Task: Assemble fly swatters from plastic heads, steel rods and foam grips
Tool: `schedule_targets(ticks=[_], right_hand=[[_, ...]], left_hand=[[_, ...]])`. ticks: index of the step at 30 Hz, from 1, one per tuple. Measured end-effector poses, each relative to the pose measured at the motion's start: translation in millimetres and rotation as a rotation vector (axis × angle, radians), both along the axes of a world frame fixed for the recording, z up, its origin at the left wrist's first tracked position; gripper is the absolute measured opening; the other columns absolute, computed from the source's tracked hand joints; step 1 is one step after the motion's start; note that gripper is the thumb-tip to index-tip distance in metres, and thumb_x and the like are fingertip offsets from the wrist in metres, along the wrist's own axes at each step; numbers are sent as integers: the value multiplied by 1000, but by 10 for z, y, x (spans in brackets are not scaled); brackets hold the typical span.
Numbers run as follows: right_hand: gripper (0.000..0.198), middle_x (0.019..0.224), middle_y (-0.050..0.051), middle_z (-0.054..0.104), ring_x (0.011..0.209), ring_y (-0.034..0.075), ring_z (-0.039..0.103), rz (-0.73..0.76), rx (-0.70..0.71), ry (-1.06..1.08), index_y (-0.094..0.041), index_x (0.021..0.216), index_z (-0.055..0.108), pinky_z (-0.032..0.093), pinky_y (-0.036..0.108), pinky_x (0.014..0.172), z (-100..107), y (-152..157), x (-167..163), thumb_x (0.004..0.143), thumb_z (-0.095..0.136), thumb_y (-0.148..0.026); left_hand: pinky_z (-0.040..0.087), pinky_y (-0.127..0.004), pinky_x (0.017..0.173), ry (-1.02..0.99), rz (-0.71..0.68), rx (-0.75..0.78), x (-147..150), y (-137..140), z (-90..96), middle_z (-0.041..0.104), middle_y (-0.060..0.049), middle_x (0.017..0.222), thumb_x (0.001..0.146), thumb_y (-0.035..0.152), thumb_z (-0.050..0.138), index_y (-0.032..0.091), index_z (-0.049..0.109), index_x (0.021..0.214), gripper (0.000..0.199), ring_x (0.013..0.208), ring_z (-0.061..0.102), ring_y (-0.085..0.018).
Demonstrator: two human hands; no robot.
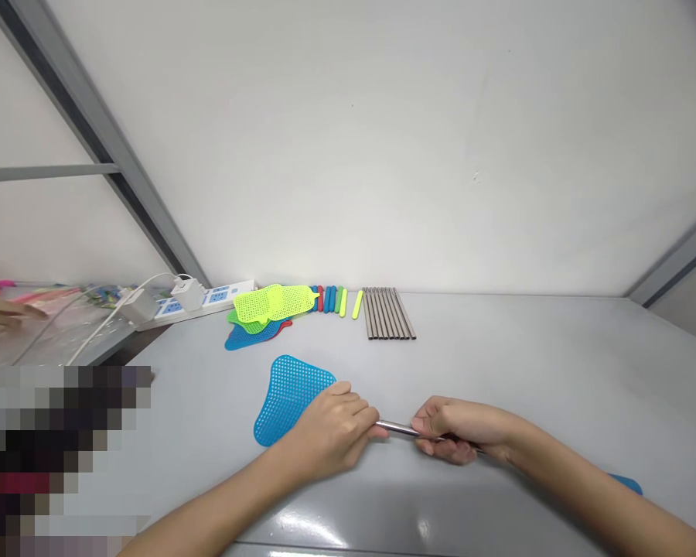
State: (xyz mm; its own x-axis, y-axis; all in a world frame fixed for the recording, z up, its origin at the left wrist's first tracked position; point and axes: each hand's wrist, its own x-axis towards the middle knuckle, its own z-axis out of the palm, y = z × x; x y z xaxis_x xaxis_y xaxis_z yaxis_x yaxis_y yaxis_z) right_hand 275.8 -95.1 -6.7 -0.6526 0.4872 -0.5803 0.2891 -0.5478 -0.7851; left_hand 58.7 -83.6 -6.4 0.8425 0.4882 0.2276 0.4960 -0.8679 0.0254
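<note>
A blue perforated fly swatter head (293, 393) sticks out to the left from under my left hand (342, 425), whose fingers are closed around its narrow end. A thin metal rod (397, 428) runs between my two hands, roughly level above the table. My right hand (449, 429) is closed on that rod, thumb on top, and the rod's far end passes under my wrist. Whether the rod sits inside the swatter head's neck is hidden by my left fingers. Beyond my right forearm a bit of blue plastic (626, 484) shows.
Several metal rods (388, 313) lie side by side near the wall. Left of them are coloured grips (330, 299) and a pile of swatter heads (275, 303). A power strip (209, 298) with chargers and a white cable stands further left. Another person's hand (3, 317) is at far left.
</note>
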Motion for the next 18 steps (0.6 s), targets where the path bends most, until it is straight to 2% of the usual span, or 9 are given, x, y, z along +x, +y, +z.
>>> schedule_targets(ticks=[4, 8, 11, 15, 18], right_hand=[[30, 42, -7, 32, 32, 2, 20, -12, 68, -26, -12, 62, 49, 10, 17, 31, 18, -20, -14, 80, 41, -34], [41, 39, -7, 33, 31, 2, 22, -2, 175, -69, -12, 59, 51, 12, 17, 31, 24, -39, -26, 79, 42, -46], [40, 36, -7, 34, 31, 3, 22, 25, 218, -77, -12, 61, 52, 13, 18, 31, 25, -34, -21, 77, 46, -49], [39, 39, -7, 36, 32, 3, 24, 13, 250, -76, -12, 67, 54, 14, 17, 32, 20, -18, -20, 76, 47, -49], [39, 41, -7, 38, 33, 2, 26, 7, 276, -65, -11, 69, 55, 16, 17, 33, 15, -9, -16, 77, 46, -48]], left_hand=[[29, -28, 61, 8, 18, -83, 11, 24, 22, 56, -1, 61, 87, 34, 33, 16, 54, 72, 31, 57, 48, -12], [30, -28, 62, -29, 37, -156, 14, 33, 48, 55, 0, 58, 86, 36, 35, 17, 55, 70, 32, 55, 47, -12], [32, -28, 65, -71, 43, -223, 18, 34, 73, 55, 0, 60, 85, 36, 36, 18, 57, 74, 30, 58, 48, -11], [34, -30, 77, -219, 42, -242, 22, 60, 111, 59, -2, 82, 84, 36, 39, 21, 57, 89, 24, 79, 51, -14], [31, -33, 86, -347, 183, -91, -3, 130, 126, 53, -4, 105, 83, 33, 42, 24, 56, 98, 23, 97, 46, -17]])
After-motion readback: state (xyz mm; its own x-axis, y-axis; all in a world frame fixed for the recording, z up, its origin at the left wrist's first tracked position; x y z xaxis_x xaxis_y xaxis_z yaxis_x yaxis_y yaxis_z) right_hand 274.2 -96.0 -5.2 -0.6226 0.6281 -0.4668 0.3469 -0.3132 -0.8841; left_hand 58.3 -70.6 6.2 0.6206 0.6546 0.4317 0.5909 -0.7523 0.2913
